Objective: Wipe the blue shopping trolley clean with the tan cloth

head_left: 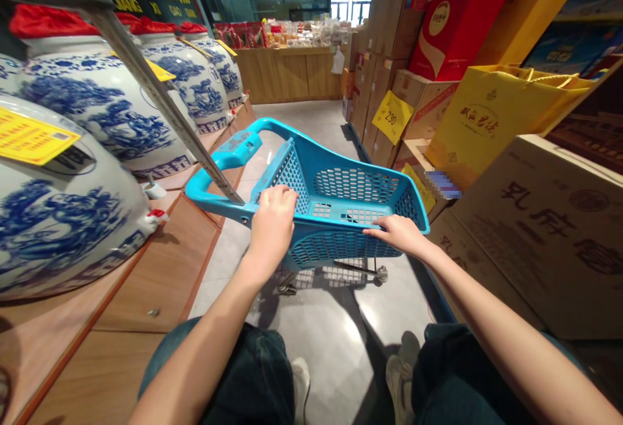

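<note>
A blue plastic shopping cart (335,172) stands sideways in front of me, its handle to the left and its basket bare inside. My left hand (274,217) is closed over the near rim, close to the handle end. Farther right along the same rim, my right hand (396,233) grips with the fingers bent over the edge. A metal pole (170,107) with a dark top slants up from the cart's handle end toward the upper left. Under the basket, casters (382,274) rest on the floor.
Large blue-and-white jars (111,100) with red cloth tops line a wooden platform (189,253) on the left. Stacked cartons (549,237), a yellow gift bag (487,113) and a red one (455,23) crowd the right. A wooden counter (292,74) with packaged goods stands ahead.
</note>
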`<state>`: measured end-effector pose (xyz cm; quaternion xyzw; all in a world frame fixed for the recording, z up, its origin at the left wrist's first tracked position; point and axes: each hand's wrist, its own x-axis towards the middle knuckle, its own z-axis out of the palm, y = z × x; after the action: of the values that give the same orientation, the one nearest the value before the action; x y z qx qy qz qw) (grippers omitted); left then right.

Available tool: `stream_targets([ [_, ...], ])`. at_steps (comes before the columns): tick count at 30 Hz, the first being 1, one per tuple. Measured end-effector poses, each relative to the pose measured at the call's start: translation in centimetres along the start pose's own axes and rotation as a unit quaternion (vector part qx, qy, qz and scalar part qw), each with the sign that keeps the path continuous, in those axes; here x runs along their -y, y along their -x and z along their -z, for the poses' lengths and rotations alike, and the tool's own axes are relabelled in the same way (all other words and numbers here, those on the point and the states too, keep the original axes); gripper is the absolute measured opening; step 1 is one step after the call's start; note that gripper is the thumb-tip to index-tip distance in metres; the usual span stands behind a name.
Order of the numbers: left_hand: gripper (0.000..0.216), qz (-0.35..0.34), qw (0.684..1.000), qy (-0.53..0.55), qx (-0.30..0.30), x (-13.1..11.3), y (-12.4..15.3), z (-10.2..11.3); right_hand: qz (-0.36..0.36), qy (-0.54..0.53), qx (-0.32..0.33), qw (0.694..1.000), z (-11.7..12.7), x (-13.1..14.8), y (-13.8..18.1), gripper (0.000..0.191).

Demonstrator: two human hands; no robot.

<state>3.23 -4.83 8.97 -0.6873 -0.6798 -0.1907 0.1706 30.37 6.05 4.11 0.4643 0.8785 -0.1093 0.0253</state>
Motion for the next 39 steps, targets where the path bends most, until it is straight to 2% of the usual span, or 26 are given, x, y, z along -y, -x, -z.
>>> stream_targets([
  [2,0.036,-0.033,0.999,0.019,0.019,-1.1,0.2,-0.7,-0.002,0.003,-0.003,1.0,0.0,0.1,0.0,0.049],
  [5,0.037,-0.128,0.987,0.081,0.056,-3.2,0.6,-2.3,-0.004,0.002,-0.004,1.0,0.0,0.2,0.0,0.05],
  [6,0.039,-0.136,0.985,0.09,0.055,-3.5,0.6,-2.5,-0.004,0.001,-0.004,1.0,0.1,0.1,0.0,0.051],
  [8,0.042,-0.115,0.989,0.082,0.044,-2.7,0.2,-2.1,-0.002,0.001,-0.005,1.0,0.1,0.1,0.0,0.051],
  [13,0.042,0.009,1.0,-0.002,-0.012,2.7,-1.0,1.7,0.002,0.003,-0.004,1.0,0.0,0.3,0.0,0.05],
  [16,0.035,0.011,0.999,-0.048,-0.001,2.9,-1.0,2.3,0.007,0.009,-0.006,1.0,-0.2,0.6,0.1,0.049],
  [20,0.032,-0.091,0.993,-0.028,0.066,1.4,-0.6,1.5,0.015,0.011,-0.002,1.0,-0.1,0.9,0.1,0.049],
  [22,0.035,-0.091,0.995,-0.013,0.045,2.1,-0.5,1.9,0.012,0.011,0.0,1.0,-0.1,0.9,0.0,0.049],
  [24,0.032,-0.039,0.998,-0.037,-0.012,3.2,-0.4,2.5,0.006,0.013,0.001,1.0,-0.1,0.7,-0.1,0.05],
  [26,0.028,-0.024,0.998,-0.044,-0.029,3.7,-0.2,2.8,0.005,0.015,0.0,1.0,-0.2,0.5,-0.2,0.051],
  [28,0.025,-0.048,0.998,-0.039,0.001,2.6,0.1,1.9,0.007,0.017,-0.002,1.0,-0.3,0.4,-0.3,0.05],
  [32,0.03,-0.174,0.981,0.004,0.083,-1.2,0.7,-1.2,0.011,0.013,-0.011,1.0,-0.4,0.3,-0.5,0.049],
  [33,0.031,-0.185,0.979,0.007,0.086,-1.6,0.7,-1.6,0.012,0.011,-0.012,1.0,-0.4,0.3,-0.5,0.048],
  [35,0.033,-0.161,0.985,-0.002,0.065,-1.5,0.5,-1.7,0.015,0.009,-0.013,1.0,-0.3,0.2,-0.6,0.048],
  [39,0.032,-0.023,0.999,-0.048,0.009,0.1,0.0,-0.3,0.027,0.007,-0.016,0.999,-0.4,-0.2,-0.6,0.047],
])
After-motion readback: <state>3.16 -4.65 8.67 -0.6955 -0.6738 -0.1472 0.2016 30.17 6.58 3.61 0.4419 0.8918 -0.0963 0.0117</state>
